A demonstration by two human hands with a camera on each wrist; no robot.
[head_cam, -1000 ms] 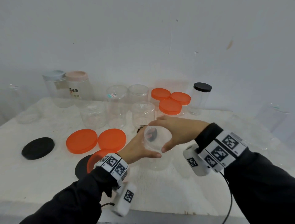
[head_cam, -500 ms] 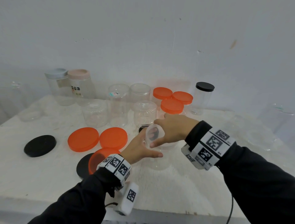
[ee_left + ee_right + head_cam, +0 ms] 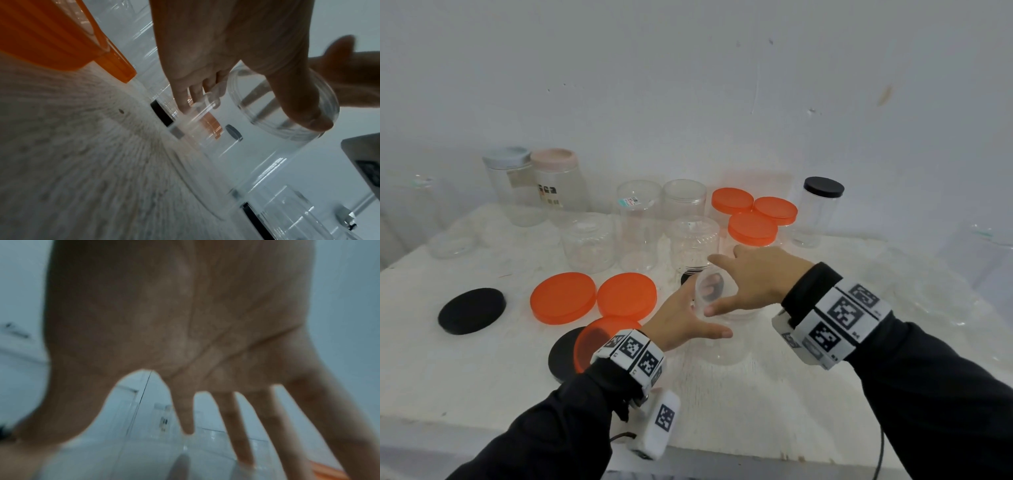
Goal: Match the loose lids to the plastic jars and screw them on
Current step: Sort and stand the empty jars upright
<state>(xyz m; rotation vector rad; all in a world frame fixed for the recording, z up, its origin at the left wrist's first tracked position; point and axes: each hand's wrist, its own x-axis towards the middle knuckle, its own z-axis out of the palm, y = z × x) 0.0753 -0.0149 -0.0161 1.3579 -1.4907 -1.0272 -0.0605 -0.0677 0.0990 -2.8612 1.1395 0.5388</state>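
While the left hand (image 3: 681, 322) cups a clear jar (image 3: 722, 339) standing near the middle of the counter (image 3: 465, 370), fingers curled round its far side & thumb lying across the near wall, the right hand (image 3: 753, 281) comes over the top w/ a clear lid (image 3: 710, 291), tilted, pinched betw. thumb & fingers. Left wrist view shows the lid (image 3: 287, 110) above the jar mouth, not yet seated. Right wrist view is blurred; fingers look spread, grip unclear there.

To do this step well, prob.: level the lid first, set it flat on the rim, then turn gently until threads catch; keep the jar braced so it can't spin or slide. A tilted start risks cross-threading.

Materials: jar & lid are thin, glossy, see-through plastic, round, likely light & slippery. Counter is white & rough-grained. Left of the hands lie flat orange lids (image 3: 592, 298), smooth discs, plus a matte black lid (image 3: 471, 310) far left. Further back stand more clear jars, some open, three w/ orange lids (image 3: 753, 214), one w/ a black cap (image 3: 823, 186).
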